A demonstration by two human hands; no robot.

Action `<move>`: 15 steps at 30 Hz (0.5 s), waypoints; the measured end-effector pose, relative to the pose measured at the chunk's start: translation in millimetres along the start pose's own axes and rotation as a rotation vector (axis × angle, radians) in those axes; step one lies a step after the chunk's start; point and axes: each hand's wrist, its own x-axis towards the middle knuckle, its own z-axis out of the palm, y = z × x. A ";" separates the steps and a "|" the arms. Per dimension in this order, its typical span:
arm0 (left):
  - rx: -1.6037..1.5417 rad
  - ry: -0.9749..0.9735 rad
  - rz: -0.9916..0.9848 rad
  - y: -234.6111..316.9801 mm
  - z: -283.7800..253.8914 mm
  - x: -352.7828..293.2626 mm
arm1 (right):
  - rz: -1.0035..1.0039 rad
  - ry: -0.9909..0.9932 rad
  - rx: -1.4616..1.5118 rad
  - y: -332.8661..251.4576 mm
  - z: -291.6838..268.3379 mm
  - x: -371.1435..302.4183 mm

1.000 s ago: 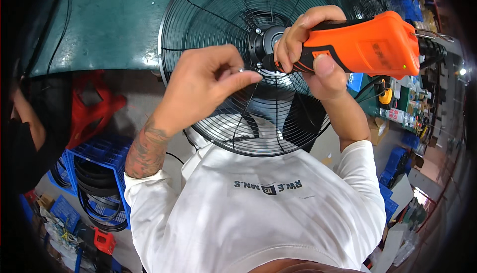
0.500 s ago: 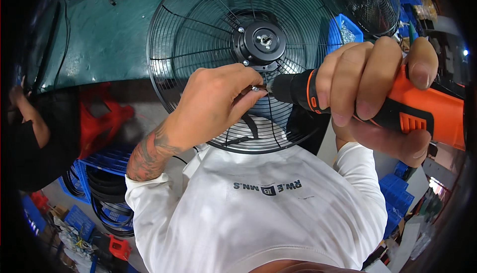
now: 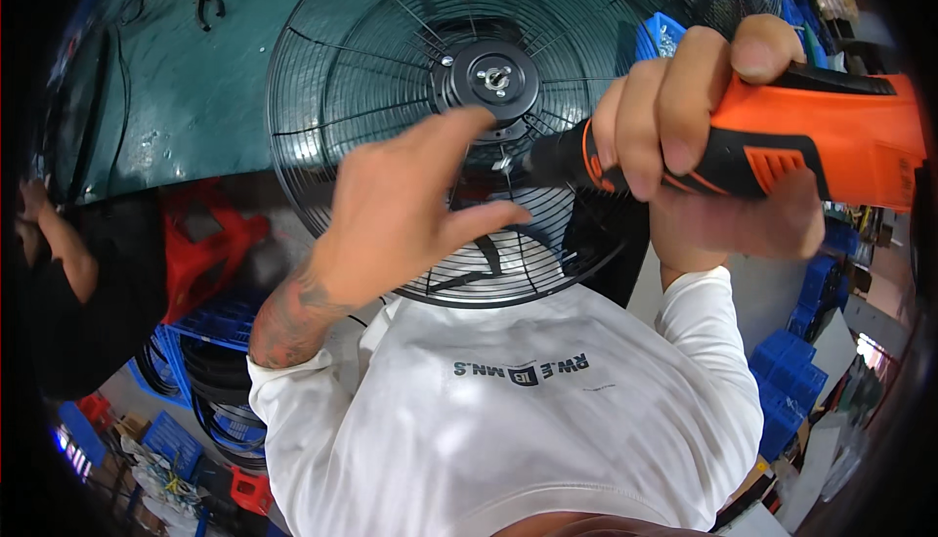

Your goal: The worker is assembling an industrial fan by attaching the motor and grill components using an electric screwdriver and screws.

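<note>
Closer now, the orange driver (image 3: 782, 141) meets the fan guard (image 3: 391, 78) beside the left hand (image 3: 410, 205).

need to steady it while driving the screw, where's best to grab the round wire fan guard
Probably the thick outer rim of the fan guard on its left edge, coming from the left. The ring there is bare, while the left hand and the orange power screwdriver in the right hand crowd the hub.

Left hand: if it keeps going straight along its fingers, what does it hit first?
Likely the black hub plate at the centre of the wire fan guard. The left hand points its fingers up toward it, beside the tip of the orange power screwdriver in the right hand. Depth is unclear.
</note>
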 end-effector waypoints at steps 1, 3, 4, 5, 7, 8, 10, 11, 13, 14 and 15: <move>0.007 0.057 -0.031 -1.9 -4.2 2.2 | -0.016 0.003 -0.036 0.4 -5.5 -2.4; -0.305 0.123 -0.318 -9.2 -14.7 6.6 | -0.042 0.129 -0.254 6.7 -20.0 -4.9; -0.633 0.201 -0.448 -15.6 -18.6 9.9 | -0.036 0.165 -0.283 9.9 -27.2 -6.5; -0.881 0.239 -0.559 -27.7 -28.4 17.1 | -0.035 0.167 -0.289 13.4 -34.2 -8.1; -1.248 0.355 -0.545 -44.5 -36.8 23.6 | -0.018 0.234 -0.320 20.0 -45.4 -12.1; -1.287 0.308 -0.489 -50.1 -37.0 22.9 | -0.011 0.238 -0.315 23.6 -50.2 -13.4; -1.214 0.380 -0.482 -59.8 -39.2 23.0 | -0.027 0.244 -0.302 29.6 -57.1 -15.5; -1.206 0.399 -0.522 -62.5 -39.7 22.6 | -0.034 0.250 -0.296 32.4 -59.2 -16.1; -1.203 0.325 -0.463 -65.5 -40.9 22.7 | -0.012 0.246 -0.280 36.3 -61.3 -16.2; -1.203 0.321 -0.467 -65.8 -41.7 22.6 | 0.012 0.233 -0.300 38.5 -61.5 -15.4; -1.235 0.326 -0.463 -65.8 -42.4 22.8 | 0.037 0.218 -0.320 40.1 -60.4 -15.1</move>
